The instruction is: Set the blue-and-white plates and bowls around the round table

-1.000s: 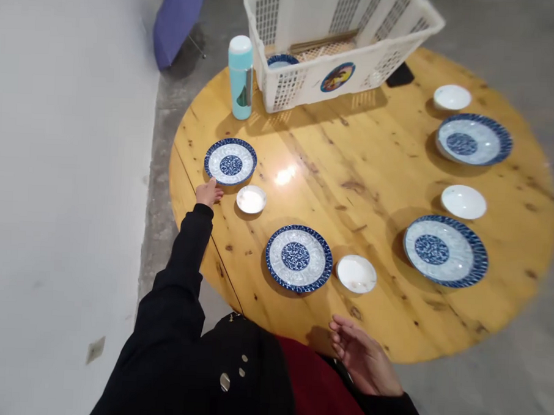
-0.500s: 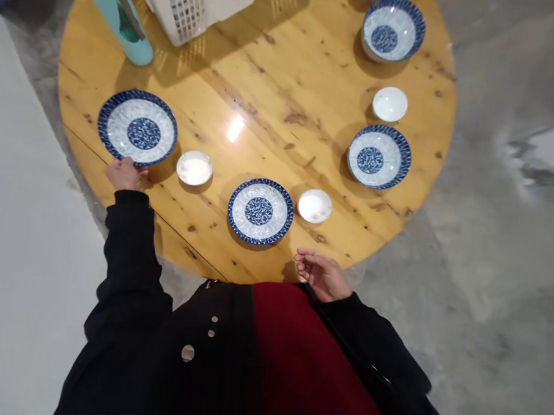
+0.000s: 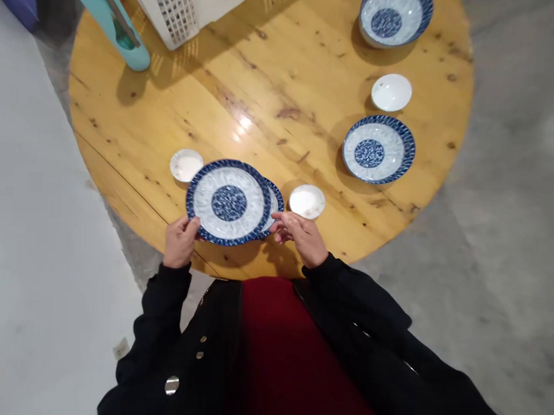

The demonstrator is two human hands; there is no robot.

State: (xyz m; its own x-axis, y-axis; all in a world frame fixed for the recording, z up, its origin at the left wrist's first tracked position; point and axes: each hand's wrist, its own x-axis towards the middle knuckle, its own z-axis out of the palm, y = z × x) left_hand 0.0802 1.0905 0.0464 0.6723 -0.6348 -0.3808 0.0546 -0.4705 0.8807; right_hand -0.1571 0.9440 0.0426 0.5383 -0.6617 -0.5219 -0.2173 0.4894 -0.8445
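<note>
the left hand (image 3: pixel 180 240) grips the near-left rim of a blue-and-white plate (image 3: pixel 229 202), held over the near edge of the round wooden tabletop (image 3: pixel 273 85). it overlaps a second plate (image 3: pixel 275 202), whose right edge alone shows. the right hand (image 3: pixel 301 236) has its fingers curled at that rim; whether it grips, i cannot tell. a small white dish (image 3: pixel 186 165) sits just left, another white dish (image 3: pixel 307 201) just right. farther right lie a third plate (image 3: pixel 378 149), a far dish (image 3: pixel 391 92) and a far plate (image 3: pixel 394 17); a teal flask (image 3: pixel 113 26) and white basket (image 3: pixel 175 7) stand at the far left.

head cam | worn on person | faces steeply down | close over round table (image 3: pixel 180 105) near edge
</note>
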